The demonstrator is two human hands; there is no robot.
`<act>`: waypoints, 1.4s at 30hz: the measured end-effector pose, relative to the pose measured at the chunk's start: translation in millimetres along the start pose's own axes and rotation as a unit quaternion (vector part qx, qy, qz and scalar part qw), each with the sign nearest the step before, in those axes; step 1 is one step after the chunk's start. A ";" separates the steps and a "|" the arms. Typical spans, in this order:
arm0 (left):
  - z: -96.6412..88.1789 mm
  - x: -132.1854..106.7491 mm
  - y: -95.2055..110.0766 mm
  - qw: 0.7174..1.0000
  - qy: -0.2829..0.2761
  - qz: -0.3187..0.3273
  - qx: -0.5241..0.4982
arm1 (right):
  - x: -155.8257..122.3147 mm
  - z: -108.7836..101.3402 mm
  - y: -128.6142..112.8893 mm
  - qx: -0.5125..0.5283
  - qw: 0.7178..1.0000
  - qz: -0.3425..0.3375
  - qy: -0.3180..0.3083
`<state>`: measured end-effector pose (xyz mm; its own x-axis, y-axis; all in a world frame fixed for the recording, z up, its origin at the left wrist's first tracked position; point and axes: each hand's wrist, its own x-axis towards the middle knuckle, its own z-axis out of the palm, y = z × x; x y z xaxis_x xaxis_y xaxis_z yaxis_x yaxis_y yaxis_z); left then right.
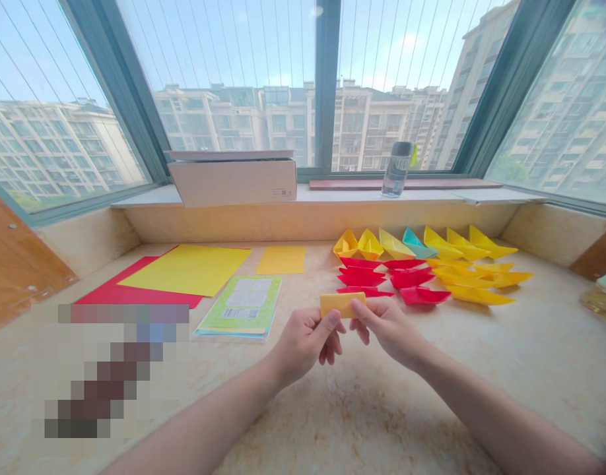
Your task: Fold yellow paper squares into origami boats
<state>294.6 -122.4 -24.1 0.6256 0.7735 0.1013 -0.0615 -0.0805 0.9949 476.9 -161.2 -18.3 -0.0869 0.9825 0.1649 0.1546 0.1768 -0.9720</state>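
Two hands (303,343) (389,333), one folded yellow paper (342,305)

Hand passage: along the near stone counter (486,376)

The left hand (303,340) and right hand (389,333) have lateral travel along the counter's near edge. Red paper boats (377,277) and yellow paper boats (474,280) obstruct forward reach. A packet of origami paper (238,307) obstructs leftward travel, with a yellow sheet (189,270) and red sheet (134,290) beyond. A narrow gap separates packet and boats.
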 end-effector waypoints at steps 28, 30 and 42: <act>1.2 0.0 5.6 0.998 -0.032 0.020 -0.049 | -2.6 10.3 6.2 0.070 0.996 0.005 -0.057; 1.3 -0.2 6.5 0.998 -0.024 0.019 -0.055 | -3.6 10.9 5.2 0.095 0.991 0.031 -0.085; -4.5 6.3 1.2 0.996 0.087 0.012 0.014 | -4.1 7.0 1.6 -0.112 0.990 -0.081 -0.005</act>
<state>295.0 -114.8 -22.3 0.4791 0.8685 0.1271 -0.0524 -0.1162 0.9918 470.6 -165.3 -21.8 -0.1385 0.9394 0.3137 0.3520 0.3427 -0.8710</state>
